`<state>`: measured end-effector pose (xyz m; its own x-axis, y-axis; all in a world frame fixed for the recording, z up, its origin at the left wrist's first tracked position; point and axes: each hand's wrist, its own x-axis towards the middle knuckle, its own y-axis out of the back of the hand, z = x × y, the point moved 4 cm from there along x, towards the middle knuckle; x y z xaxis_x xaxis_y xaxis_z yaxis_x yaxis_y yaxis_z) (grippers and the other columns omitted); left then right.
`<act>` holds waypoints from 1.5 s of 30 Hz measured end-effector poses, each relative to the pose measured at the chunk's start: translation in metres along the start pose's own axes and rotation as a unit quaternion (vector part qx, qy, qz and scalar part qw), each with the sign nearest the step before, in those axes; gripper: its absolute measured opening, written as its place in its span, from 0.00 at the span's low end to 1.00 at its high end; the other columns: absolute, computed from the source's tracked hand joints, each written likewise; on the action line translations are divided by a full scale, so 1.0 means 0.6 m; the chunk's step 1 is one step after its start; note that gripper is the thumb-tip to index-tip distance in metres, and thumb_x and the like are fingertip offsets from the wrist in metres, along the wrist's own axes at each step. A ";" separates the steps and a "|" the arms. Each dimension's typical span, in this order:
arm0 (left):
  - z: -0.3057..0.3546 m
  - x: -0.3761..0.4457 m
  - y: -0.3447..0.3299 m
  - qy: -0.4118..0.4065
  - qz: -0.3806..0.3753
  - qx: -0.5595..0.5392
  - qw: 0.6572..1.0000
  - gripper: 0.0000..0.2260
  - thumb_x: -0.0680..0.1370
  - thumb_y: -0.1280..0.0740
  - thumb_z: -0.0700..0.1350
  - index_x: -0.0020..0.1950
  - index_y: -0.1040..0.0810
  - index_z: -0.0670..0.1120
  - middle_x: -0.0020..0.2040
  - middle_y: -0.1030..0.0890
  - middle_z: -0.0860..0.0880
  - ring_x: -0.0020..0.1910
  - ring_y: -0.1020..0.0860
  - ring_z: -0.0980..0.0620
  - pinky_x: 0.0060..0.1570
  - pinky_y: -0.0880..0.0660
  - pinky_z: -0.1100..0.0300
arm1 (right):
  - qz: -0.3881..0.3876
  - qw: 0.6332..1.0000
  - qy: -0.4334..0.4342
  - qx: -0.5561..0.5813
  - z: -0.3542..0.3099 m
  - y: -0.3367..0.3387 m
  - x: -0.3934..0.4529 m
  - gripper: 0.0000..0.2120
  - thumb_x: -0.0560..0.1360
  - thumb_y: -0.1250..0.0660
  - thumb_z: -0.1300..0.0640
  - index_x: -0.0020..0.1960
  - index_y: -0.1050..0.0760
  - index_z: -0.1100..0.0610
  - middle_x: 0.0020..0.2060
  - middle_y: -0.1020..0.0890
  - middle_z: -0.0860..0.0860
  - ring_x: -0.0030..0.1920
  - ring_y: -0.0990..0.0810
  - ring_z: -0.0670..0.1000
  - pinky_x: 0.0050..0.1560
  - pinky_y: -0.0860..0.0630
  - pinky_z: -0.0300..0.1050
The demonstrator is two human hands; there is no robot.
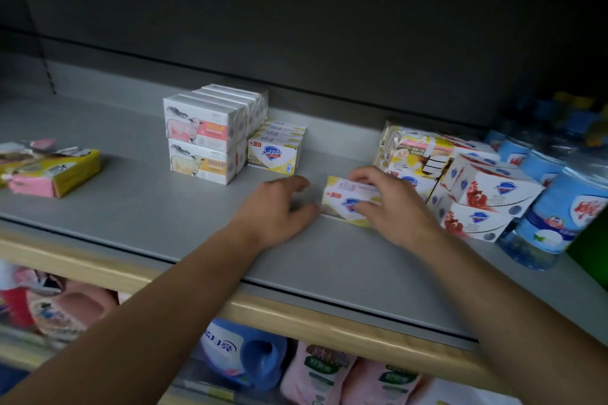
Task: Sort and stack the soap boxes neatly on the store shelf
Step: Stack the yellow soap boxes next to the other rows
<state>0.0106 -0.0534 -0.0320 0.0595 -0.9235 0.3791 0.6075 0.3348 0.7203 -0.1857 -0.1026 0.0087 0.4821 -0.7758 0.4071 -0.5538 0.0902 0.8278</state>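
Observation:
On the grey shelf [138, 207] my right hand [391, 207] grips a yellow-and-white Safeguard soap box [339, 194] lying near the middle. My left hand [279, 210] rests open on the shelf just left of that box, fingers relaxed. Further back stands a two-high stack of white sheep-print soap boxes [200, 138], with a row of yellow Safeguard boxes [276, 151] beside it. To the right lies a loose pile of mixed soap boxes [411, 151], and red-and-white Safeguard boxes [487, 194] stacked two high.
Pink and yellow soap packs [49, 171] lie at the far left of the shelf. Blue-labelled water bottles [552, 214] crowd the right end. A wooden front edge [296, 316] borders the shelf; detergent bottles and pink pouches [316, 375] fill the shelf below.

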 end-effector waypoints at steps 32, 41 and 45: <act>-0.004 -0.006 0.028 0.146 0.050 -0.280 0.948 0.28 0.78 0.42 0.66 0.32 0.20 0.45 0.28 0.20 0.39 0.25 0.23 0.47 0.23 0.29 0.63 | 0.001 0.901 -0.231 0.366 0.001 -0.068 -0.022 0.31 0.64 0.42 0.27 0.40 0.19 0.53 0.30 0.16 0.53 0.26 0.19 0.52 0.25 0.27 0.39; -0.003 -0.007 0.029 0.131 0.039 -0.256 0.957 0.28 0.78 0.43 0.66 0.25 0.21 0.53 0.24 0.22 0.44 0.22 0.25 0.52 0.24 0.29 0.65 | 0.003 0.873 -0.241 0.424 0.000 -0.070 -0.017 0.30 0.62 0.38 0.30 0.46 0.19 0.55 0.37 0.15 0.57 0.26 0.22 0.52 0.28 0.28 0.41; -0.007 -0.005 0.028 0.131 0.040 -0.252 0.958 0.29 0.78 0.44 0.67 0.26 0.20 0.53 0.25 0.21 0.44 0.23 0.24 0.52 0.25 0.29 0.65 | -0.006 0.877 -0.240 0.417 0.000 -0.069 -0.018 0.31 0.64 0.39 0.29 0.47 0.19 0.56 0.35 0.15 0.53 0.24 0.24 0.51 0.25 0.30 0.39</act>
<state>0.0241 -0.0454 -0.0233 0.2777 -0.9362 0.2154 0.8944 0.3338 0.2975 -0.1680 -0.0980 -0.0302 0.2617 -0.9648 0.0256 -0.9506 -0.2531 0.1795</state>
